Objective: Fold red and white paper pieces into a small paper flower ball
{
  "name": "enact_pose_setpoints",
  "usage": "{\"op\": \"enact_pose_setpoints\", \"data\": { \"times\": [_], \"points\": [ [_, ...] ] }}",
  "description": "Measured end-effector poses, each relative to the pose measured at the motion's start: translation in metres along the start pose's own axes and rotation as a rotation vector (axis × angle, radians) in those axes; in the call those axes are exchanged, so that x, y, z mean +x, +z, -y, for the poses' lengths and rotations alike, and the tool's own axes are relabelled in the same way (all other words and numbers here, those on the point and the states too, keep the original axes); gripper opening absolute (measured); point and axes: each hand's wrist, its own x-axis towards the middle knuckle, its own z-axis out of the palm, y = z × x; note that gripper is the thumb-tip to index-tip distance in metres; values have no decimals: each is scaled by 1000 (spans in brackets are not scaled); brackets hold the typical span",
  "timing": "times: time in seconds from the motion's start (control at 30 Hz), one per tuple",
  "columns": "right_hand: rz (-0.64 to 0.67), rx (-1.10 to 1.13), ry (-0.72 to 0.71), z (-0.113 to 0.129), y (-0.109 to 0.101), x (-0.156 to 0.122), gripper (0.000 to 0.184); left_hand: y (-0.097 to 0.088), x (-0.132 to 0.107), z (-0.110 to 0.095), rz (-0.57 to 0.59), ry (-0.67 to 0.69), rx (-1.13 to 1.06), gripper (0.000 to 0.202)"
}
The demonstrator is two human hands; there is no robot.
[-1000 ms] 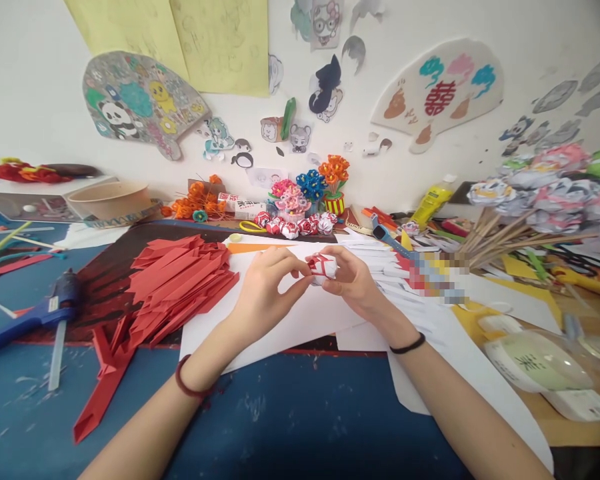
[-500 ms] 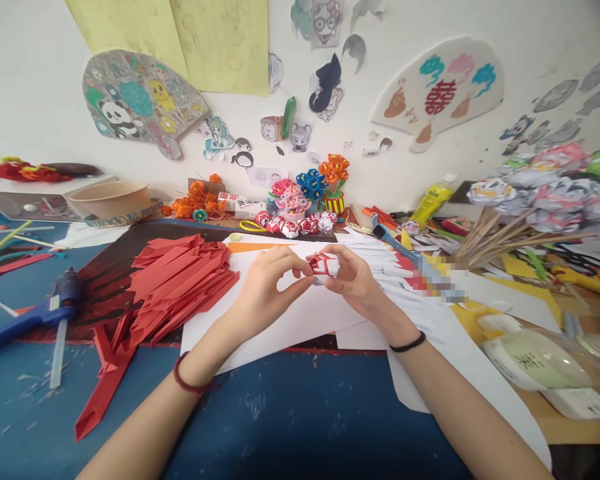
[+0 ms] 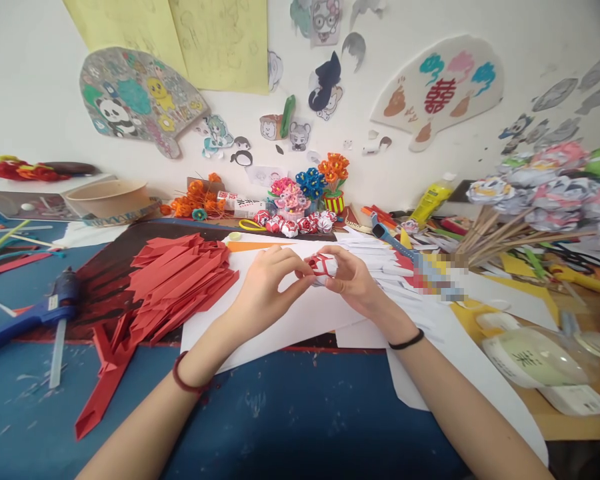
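Observation:
Between my two hands, above white paper, is a small red-and-white folded paper flower. My right hand curls around its right side, thumb in front and fingers behind. The thumb and forefinger of my left hand pinch its left edge. To the left lies a pile of folded red paper strips, with one forked folded piece nearest me. Folded white strips lie behind and right of my right hand. Several finished red-and-white paper flowers sit in a row near the wall.
A blue glue gun rests at the left, its glue stick jutting forward. At the right are a clear bottle, a blue watch and a bundle of paper flowers on sticks. A beige bowl stands back left.
Both hands stay nearly in place around the paper flower. The flower and my fingers shift only very slightly, and the view moves a little.

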Motion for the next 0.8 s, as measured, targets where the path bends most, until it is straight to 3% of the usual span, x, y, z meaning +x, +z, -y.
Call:
{"op": "enact_pose_setpoints", "data": {
  "times": [0.6, 0.8],
  "points": [
    [-1, 58, 46, 1, 4, 0, 51, 1, -2, 0, -54, 42, 18, 10],
    [-23, 21, 27, 1, 5, 0, 51, 3, -3, 2, -93, 71, 150, 10]
  ]
}}
